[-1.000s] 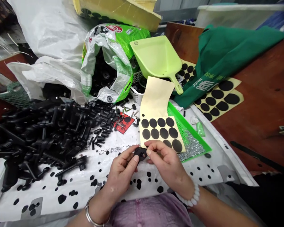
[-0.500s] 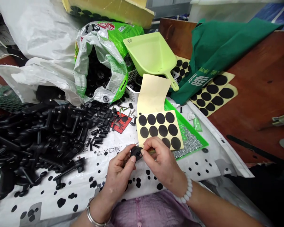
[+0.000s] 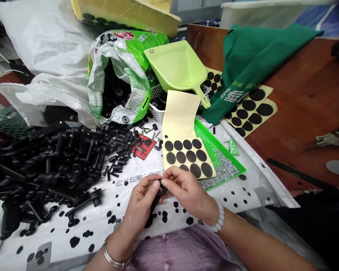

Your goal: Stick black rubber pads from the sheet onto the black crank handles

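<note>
My left hand (image 3: pixel 139 203) is closed round a small black plastic part (image 3: pixel 161 190) with a rounded end and a small pale slot. The part's lower portion shows dark beneath the fingers, and much of it is hidden. From the other side, the thumb and forefinger of my right hand (image 3: pixel 188 194) pinch the part's upper edge. Just beyond the hands lies a cream sheet (image 3: pixel 175 151) of round black stickers, overlapping a green perforated tray (image 3: pixel 240 165) of small metal pieces. A blank cream sheet (image 3: pixel 180 113) stands behind it.
At left is a heap of black plastic handles (image 3: pixel 59 162). Behind stand an open green-and-white bag (image 3: pixel 97 90) of black parts, a white basket (image 3: pixel 157 113) and a lime dustpan (image 3: pixel 177 64). A green cloth bag (image 3: pixel 254 64) and more sticker sheets (image 3: pixel 267 98) lie right.
My right thumb and fingers have shifted slightly left over the part, which has turned between my hands. The view has moved a little.
</note>
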{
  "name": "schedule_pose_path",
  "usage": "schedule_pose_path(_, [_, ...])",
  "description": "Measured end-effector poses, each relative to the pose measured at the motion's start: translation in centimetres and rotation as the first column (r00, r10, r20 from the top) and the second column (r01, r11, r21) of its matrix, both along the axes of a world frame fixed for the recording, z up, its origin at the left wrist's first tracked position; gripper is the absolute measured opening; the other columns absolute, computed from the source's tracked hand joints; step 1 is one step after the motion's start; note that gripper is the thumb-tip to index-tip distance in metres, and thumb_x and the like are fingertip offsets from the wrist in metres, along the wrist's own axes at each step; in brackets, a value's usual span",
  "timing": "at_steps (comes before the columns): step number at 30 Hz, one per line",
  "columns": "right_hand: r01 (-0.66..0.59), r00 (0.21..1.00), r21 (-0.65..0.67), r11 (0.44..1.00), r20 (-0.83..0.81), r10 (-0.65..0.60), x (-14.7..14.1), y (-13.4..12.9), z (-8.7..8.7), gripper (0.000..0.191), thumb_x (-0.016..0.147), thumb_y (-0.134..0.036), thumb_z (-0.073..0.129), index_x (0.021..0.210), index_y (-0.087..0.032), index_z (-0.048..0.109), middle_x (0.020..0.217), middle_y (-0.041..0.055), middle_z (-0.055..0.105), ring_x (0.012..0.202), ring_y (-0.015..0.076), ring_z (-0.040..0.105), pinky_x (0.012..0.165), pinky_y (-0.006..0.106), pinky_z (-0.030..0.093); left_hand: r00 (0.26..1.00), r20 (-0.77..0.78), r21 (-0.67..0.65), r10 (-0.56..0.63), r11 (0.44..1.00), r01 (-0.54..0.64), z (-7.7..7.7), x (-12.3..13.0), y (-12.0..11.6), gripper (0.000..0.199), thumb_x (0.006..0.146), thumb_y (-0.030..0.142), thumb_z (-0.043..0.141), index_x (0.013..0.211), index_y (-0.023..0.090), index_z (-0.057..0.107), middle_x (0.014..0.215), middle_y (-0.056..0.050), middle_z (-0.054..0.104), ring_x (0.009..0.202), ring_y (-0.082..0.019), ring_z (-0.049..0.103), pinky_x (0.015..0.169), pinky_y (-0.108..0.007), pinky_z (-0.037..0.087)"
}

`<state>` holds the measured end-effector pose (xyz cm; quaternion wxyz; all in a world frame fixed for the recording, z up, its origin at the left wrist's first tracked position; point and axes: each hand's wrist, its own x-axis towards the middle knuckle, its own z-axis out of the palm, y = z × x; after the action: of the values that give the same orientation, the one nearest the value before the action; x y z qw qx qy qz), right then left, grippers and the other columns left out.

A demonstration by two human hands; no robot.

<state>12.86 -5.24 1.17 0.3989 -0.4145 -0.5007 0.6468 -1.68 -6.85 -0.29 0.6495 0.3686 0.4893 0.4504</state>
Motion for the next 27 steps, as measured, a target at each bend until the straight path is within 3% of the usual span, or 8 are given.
schedule_pose_path(9, [-0.08,0.846,0.334,0.939,0.522,-0.113,-0.6,-1.3,1.0,0.022,0.073,-0.014,0.062,0.092,-0.019,0.052,0.076,-0.0005,0.055,0.071,0.0161,0.053,0.066,0.03,0.045,0.998,0.024,-0.05,-0.06,0.997,0.061,0.8,-0.4,-0.3,0.022,0.081,0.036,0.06,0.095,0.019,0.058,0.075,0.001,0.061,0.057,-0.009,0.053,0.054,-0.019,0.045])
schedule_pose_path(14, [-0.26,0.805,0.489,0.833,0.586,-0.092,-0.7,-2.5,2.1,0.028,0.079,-0.009,0.053,0.106,-0.017,0.052,0.093,0.0063,0.06,0.084,0.0198,0.056,0.074,0.034,0.046,0.95,-0.287,0.016,-0.123,0.991,0.133,2.0,-1.7,0.2,0.027,0.078,0.045,0.059,0.085,0.019,0.056,0.06,0.004,0.055,0.045,-0.009,0.044,0.044,-0.019,0.035])
schedule_pose_path(16, [-0.235,0.823,0.57,0.788,0.548,-0.151,0.4,-2.4,2.1,0.025,0.083,-0.014,0.051,0.109,-0.016,0.052,0.094,0.0077,0.061,0.084,0.0198,0.057,0.074,0.034,0.047,0.81,-0.585,0.095,-0.051,0.987,0.13,2.0,-2.8,0.5,0.029,0.075,0.047,0.061,0.087,0.02,0.057,0.053,0.005,0.051,0.044,-0.011,0.044,0.045,-0.021,0.033])
schedule_pose_path(18, [-0.126,0.818,0.664,0.737,0.49,-0.302,2.1,-1.8,1.7,0.02,0.087,-0.019,0.05,0.106,-0.013,0.054,0.092,0.009,0.062,0.083,0.0199,0.057,0.073,0.034,0.048,0.523,-0.851,0.157,0.05,0.974,0.162,1.6,-3.8,1.0,0.032,0.073,0.049,0.063,0.09,0.022,0.06,0.053,0.003,0.054,0.049,-0.016,0.051,0.05,-0.025,0.037])
schedule_pose_path(20, [-0.024,0.754,0.737,0.676,0.457,-0.472,4.0,-1.0,1.0,0.018,0.088,-0.019,0.049,0.103,-0.011,0.056,0.092,0.011,0.063,0.086,0.0211,0.058,0.075,0.036,0.048,0.252,-0.958,0.204,0.141,0.947,0.249,1.0,-4.3,1.3,0.04,0.072,0.05,0.062,0.099,0.021,0.062,0.073,-0.006,0.065,0.07,-0.027,0.061,0.064,-0.035,0.044])
schedule_pose_path(22, [0.012,0.682,0.762,0.647,0.468,-0.563,5.6,-0.2,0.4,0.017,0.088,-0.019,0.05,0.101,-0.012,0.059,0.095,0.012,0.063,0.09,0.0226,0.058,0.078,0.039,0.048,0.157,-0.949,0.31,0.272,0.891,0.332,0.7,-4.0,1.5,0.048,0.073,0.047,0.061,0.11,0.017,0.06,0.106,-0.017,0.063,0.099,-0.036,0.056,0.082,-0.046,0.042])
schedule_pose_path(24, [0.009,0.646,0.753,0.657,0.498,-0.579,6.6,0.4,-0.2,0.017,0.088,-0.019,0.049,0.1,-0.014,0.06,0.096,0.0113,0.062,0.092,0.0231,0.057,0.08,0.04,0.048,0.255,-0.907,0.411,0.335,0.837,0.361,0.6,-2.9,1.5,0.048,0.076,0.043,0.06,0.115,0.014,0.058,0.117,-0.019,0.057,0.109,-0.036,0.051,0.091,-0.047,0.039])
schedule_pose_path(27, [-0.014,0.632,0.734,0.679,0.532,-0.563,6.9,0.9,-0.8,0.018,0.089,-0.018,0.046,0.098,-0.016,0.062,0.095,0.0101,0.062,0.089,0.0227,0.058,0.078,0.04,0.048,0.574,-0.812,0.346,0.105,0.879,0.328,0.8,-0.4,1.5,0.049,0.081,0.04,0.057,0.123,0.016,0.052,0.105,-0.013,0.063,0.084,-0.024,0.06,0.076,-0.036,0.047])
